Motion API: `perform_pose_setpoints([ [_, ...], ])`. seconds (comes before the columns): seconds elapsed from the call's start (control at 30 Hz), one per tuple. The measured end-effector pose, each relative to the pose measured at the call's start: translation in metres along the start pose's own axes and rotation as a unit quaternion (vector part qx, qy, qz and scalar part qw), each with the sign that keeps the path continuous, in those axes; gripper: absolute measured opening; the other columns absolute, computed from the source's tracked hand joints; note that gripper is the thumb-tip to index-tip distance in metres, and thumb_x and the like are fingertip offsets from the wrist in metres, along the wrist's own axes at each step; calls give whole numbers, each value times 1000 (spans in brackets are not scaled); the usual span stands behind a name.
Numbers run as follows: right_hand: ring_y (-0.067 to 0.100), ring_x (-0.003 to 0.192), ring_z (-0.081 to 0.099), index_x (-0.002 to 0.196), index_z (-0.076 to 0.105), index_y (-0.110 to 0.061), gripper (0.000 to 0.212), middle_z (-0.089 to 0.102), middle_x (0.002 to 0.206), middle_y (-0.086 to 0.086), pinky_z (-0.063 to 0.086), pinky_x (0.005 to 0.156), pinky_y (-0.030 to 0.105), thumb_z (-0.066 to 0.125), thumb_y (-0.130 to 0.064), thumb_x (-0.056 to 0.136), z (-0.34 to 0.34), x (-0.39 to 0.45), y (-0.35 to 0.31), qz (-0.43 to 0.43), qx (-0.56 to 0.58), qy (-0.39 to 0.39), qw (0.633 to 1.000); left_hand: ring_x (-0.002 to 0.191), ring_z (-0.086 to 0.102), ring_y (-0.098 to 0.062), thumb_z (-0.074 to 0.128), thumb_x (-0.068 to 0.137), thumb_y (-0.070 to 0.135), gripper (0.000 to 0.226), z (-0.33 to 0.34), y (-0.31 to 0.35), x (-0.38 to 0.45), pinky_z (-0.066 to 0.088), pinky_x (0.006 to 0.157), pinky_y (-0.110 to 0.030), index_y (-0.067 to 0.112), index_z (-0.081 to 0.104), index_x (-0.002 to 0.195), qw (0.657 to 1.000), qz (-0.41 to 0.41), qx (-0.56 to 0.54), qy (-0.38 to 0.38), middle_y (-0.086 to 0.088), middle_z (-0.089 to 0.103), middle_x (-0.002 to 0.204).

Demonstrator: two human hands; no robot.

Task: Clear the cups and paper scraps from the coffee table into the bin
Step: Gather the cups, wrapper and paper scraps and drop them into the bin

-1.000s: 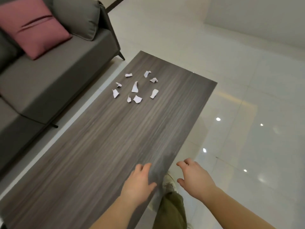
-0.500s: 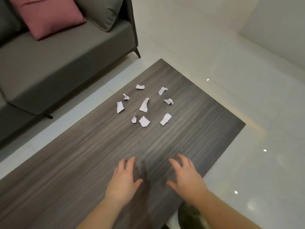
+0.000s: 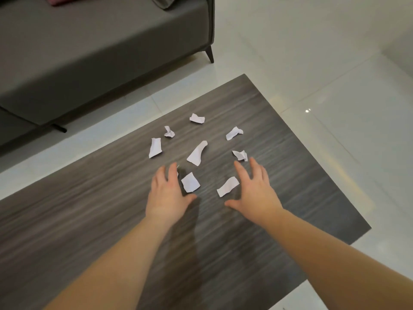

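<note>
Head view shows both hands reaching over the coffee table [image 3: 290, 198] toward a loose cluster of paper scraps [image 3: 196, 153]. The left hand [image 3: 167, 193] is spread, fingers straight, holding nothing; its fingertips lie at the near-left edge of the cluster, just beside a squarish scrap [image 3: 190, 182]. One small piece is mostly hidden behind its fingers. The right hand [image 3: 254, 191] is likewise spread and empty, with an oblong scrap [image 3: 228, 186] just beside its index finger and a crumpled scrap [image 3: 240, 155] near the fingertips.

The hands flank the cluster on either side, palms down. This placement suits a sweeping or gathering motion that draws the pieces together, though no scrap is gripped yet.

The scraps are white, torn and irregular; some lie flat, others are curled or crumpled. They appear light and likely to scatter if brushed quickly. The tabletop is dark, smooth wood-grain laminate. A grey upholstered sofa [image 3: 100, 52] stands beyond on a glossy pale tile floor [image 3: 312, 63]. No cups and no bin are in view.
</note>
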State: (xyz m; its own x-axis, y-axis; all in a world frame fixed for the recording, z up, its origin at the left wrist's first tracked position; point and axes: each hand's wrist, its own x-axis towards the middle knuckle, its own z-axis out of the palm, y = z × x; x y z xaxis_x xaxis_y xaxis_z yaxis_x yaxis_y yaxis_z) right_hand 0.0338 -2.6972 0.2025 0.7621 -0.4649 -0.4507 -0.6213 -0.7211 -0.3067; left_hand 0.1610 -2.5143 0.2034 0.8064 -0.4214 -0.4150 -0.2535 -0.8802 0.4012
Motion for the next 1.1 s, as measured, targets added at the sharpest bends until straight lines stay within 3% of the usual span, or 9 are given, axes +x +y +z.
perform_pose_setpoints([
  [0.17,33,146,-10,148,-12,-41,130,-23,157,-3,20,115,57,78,-64,57,1,44,7,-19,-44,-42,998,142,15,-28,76,75,45,99,20,7,27,32,111,-43,27,12,148,999,-19,21,-19,-5,12,154],
  [0.3,32,147,-11,149,-12,-38,127,-21,159,0,12,119,51,71,-71,59,11,61,7,-43,-83,-62,994,135,25,-31,73,80,37,76,31,6,30,38,104,-42,32,28,141,998,9,61,-17,-5,22,149],
  [0.4,30,147,-3,152,2,-32,107,-7,161,4,22,117,44,69,-62,74,19,62,6,-68,-108,-47,991,132,28,-30,67,86,28,62,37,4,29,39,102,-40,29,37,140,995,34,89,-7,-6,30,146],
  [0.5,28,141,14,149,21,-26,80,12,157,6,38,106,37,66,-45,86,21,59,1,-92,-120,-37,988,128,33,-29,61,91,20,51,39,5,28,44,94,-39,26,43,139,992,57,113,-2,-4,37,143],
  [0.6,25,123,33,140,36,-23,61,32,139,5,46,79,29,67,-24,88,22,52,-9,-115,-143,-32,982,118,39,-25,54,91,10,44,39,10,26,43,69,-33,27,46,131,983,75,166,-9,2,40,136],
  [0.67,23,110,40,128,45,-18,48,39,123,4,38,65,29,65,-9,85,22,46,-16,-123,-140,-32,982,112,41,-23,53,89,7,36,39,14,24,37,61,-31,24,51,121,976,88,200,-17,3,42,130],
  [0.87,25,92,48,101,53,-10,21,46,106,9,35,64,32,53,4,84,25,33,-29,-139,-128,-66,980,92,44,-23,50,87,1,30,38,20,22,35,59,-34,18,55,111,968,131,211,-40,-1,46,113],
  [1.0,21,78,37,98,56,-10,21,40,94,6,33,66,30,52,5,84,24,35,-29,-140,-127,-70,979,79,33,-20,49,83,-3,22,43,18,21,33,58,-35,12,56,97,966,130,219,-49,-2,48,101],
  [1.1,22,78,41,96,56,-9,13,35,90,4,33,66,30,53,1,89,24,34,-31,-149,-136,-75,977,81,39,-22,47,85,-2,24,45,13,17,35,60,-36,12,60,99,968,132,208,-47,-2,50,98],
])
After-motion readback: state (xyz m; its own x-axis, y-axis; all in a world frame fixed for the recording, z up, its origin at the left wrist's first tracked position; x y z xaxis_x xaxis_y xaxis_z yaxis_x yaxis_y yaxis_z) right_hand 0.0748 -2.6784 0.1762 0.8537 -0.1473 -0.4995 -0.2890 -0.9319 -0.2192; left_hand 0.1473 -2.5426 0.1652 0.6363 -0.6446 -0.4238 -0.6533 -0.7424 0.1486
